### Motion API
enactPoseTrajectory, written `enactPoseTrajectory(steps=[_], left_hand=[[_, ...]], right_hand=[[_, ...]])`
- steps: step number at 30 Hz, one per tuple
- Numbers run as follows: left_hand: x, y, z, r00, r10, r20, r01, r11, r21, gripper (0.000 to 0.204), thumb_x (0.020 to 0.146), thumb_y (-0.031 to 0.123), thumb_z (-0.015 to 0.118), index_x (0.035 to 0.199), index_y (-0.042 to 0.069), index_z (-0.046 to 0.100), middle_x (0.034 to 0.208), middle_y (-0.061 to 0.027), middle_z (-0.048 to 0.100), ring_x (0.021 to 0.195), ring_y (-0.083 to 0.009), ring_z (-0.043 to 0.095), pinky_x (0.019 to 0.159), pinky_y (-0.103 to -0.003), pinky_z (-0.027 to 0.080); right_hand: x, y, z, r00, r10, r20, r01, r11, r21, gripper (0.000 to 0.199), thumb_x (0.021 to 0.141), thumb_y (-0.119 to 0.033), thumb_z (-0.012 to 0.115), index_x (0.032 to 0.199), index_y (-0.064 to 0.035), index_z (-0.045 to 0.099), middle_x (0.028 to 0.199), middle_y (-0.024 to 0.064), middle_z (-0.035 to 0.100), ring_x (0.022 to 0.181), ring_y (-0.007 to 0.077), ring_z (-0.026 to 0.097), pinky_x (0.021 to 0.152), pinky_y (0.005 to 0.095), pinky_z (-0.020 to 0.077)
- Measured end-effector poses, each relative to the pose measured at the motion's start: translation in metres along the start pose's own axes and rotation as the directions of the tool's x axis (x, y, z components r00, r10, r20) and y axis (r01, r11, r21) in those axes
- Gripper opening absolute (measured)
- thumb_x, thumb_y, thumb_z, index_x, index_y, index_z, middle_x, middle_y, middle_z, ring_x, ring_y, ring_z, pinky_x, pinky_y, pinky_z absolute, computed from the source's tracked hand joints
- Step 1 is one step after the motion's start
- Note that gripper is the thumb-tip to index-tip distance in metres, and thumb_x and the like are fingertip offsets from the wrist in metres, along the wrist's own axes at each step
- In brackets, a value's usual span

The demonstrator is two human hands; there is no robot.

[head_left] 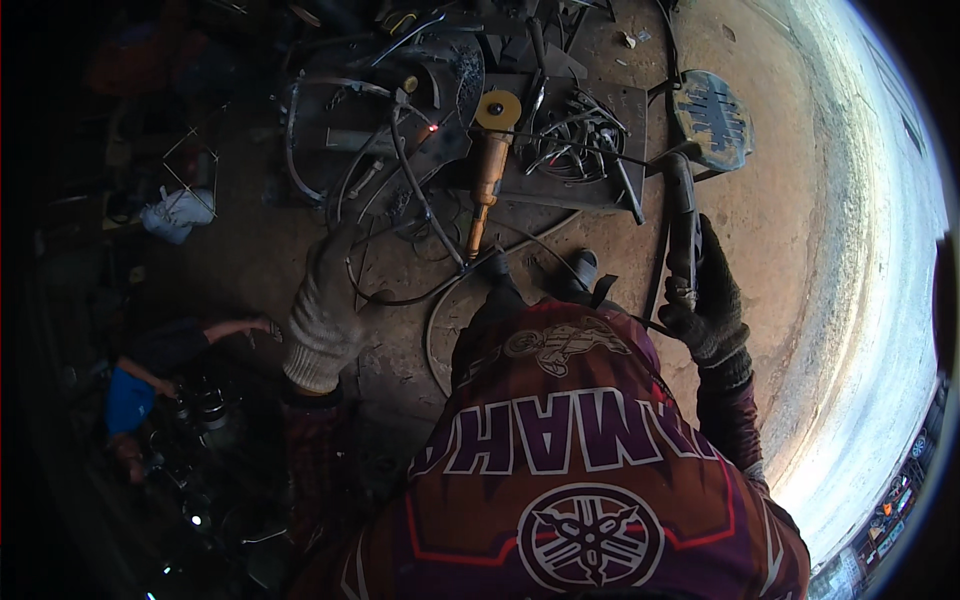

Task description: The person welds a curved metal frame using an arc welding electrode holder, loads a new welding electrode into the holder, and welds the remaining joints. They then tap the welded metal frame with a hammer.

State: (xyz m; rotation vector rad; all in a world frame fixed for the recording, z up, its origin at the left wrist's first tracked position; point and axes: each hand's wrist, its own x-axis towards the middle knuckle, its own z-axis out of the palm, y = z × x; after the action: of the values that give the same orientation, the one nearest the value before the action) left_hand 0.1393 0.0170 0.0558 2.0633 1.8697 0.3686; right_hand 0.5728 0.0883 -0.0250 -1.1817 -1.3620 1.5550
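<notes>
My left hand, in a light knitted glove, is beside the lower left of a bent metal tube frame. Its fingers look stretched out and the thumb apart, though blurred; no held thing shows. In a dark glove, my right hand is closed around the grey handle of what looks like a welding electrode holder. From the holder's head a thin rod points left across the work table. A small red glow shows by the frame. Between my hands, an orange angle grinder with a yellow disc lies at the table.
The dark metal table bears a heap of tools and rods. A round-topped stool stands right of it. Cables loop over the floor near my feet. Another person in blue works at the lower left; a white bag lies farther up.
</notes>
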Motion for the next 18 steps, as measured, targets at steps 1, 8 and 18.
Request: enactPoseTrajectory(steps=[1,8,18], left_hand=[[-0.003,-0.001,0.005,1.000,0.005,-0.016,-0.005,0.999,0.032,0.079,0.081,0.016,0.074,0.146,-0.003,0.033,0.137,-0.0229,0.050,0.123,-0.0386,0.054,0.101,-0.045,0.048],[-0.011,0.004,0.015,0.996,0.033,-0.078,-0.021,0.988,0.154,0.078,0.072,0.006,0.076,0.141,-0.002,0.041,0.137,-0.0253,0.048,0.119,-0.0408,0.056,0.097,-0.045,0.050],[-0.007,0.006,0.012,0.997,-0.004,-0.072,0.013,0.992,0.125,0.076,0.074,0.007,0.076,0.141,-0.002,0.041,0.137,-0.0244,0.048,0.119,-0.0394,0.056,0.098,-0.045,0.049]], right_hand=[[0.002,0.003,-0.002,1.000,0.000,0.007,0.000,1.000,0.008,0.129,0.061,-0.044,0.095,0.155,0.0027,0.021,0.151,0.0160,0.043,0.140,0.0245,0.041,0.115,0.0382,0.0326],[0.024,0.014,-0.018,0.996,-0.013,0.084,0.015,1.000,-0.022,0.124,0.065,-0.039,0.093,0.155,0.0026,0.019,0.151,0.0168,0.042,0.139,0.0243,0.042,0.115,0.0380,0.0344],[0.046,0.014,-0.018,0.985,-0.066,0.162,0.076,0.995,-0.057,0.120,0.067,-0.026,0.092,0.156,0.0006,0.017,0.152,0.0173,0.041,0.140,0.0246,0.042,0.115,0.0380,0.0345]])
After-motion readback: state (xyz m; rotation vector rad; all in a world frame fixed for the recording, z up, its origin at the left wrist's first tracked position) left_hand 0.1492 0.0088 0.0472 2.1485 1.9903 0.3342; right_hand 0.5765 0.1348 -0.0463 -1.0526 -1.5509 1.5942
